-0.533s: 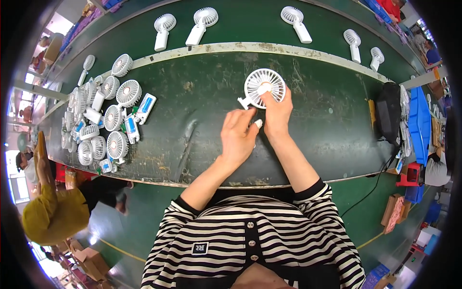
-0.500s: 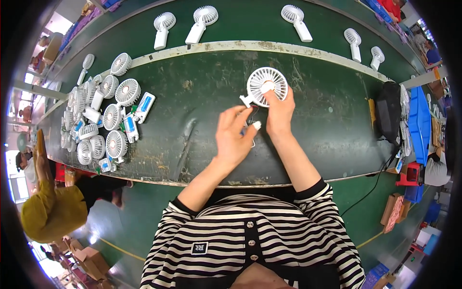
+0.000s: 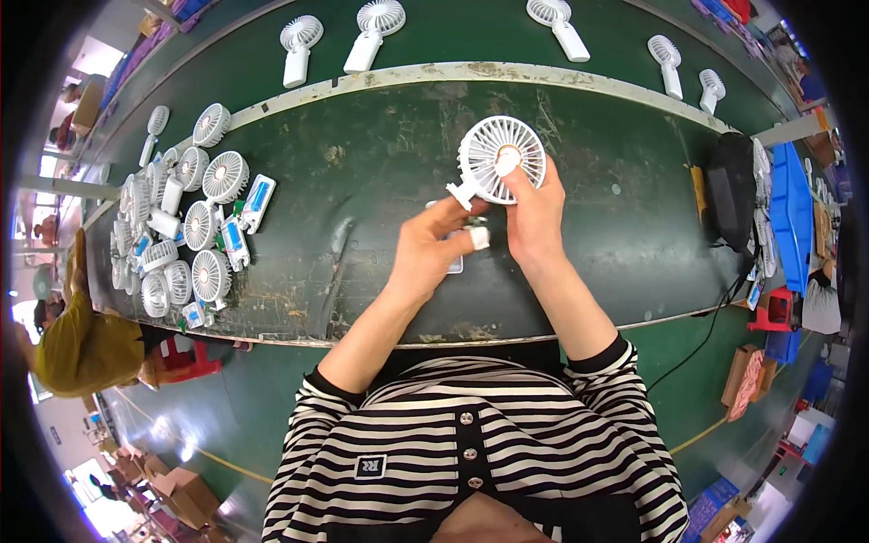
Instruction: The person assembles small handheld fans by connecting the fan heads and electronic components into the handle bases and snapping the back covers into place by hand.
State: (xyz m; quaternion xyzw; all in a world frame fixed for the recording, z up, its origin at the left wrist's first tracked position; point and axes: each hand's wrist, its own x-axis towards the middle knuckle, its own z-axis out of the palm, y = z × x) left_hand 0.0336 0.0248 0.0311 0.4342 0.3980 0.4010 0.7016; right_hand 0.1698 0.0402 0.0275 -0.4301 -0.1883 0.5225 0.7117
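Note:
My right hand (image 3: 536, 213) grips a white handheld fan head (image 3: 489, 145), with its thumb on the round hub and its fingers behind the cage. The fan's grille faces up, and its short neck points toward my left hand. My left hand (image 3: 425, 249) is closed just below that neck, fingers curled under it. White wrapping covers the left thumb's tip. Whatever the left fingers pinch is hidden and slightly blurred. Partly behind the left hand, a pale part (image 3: 456, 264) lies on the dark green bench (image 3: 389, 190).
Several fan heads (image 3: 201, 224) with opened handles pile up on the bench's left. Whole fans (image 3: 369, 41) stand spaced along the green strip beyond the pale rail (image 3: 425, 72). A black bag (image 3: 730, 199) sits at the right end, its cable hanging down. A person in yellow (image 3: 86, 353) is at left.
My left fingers have curled in closer under the fan's neck. The fan head has turned a little in my right hand. The person in yellow has shifted further left.

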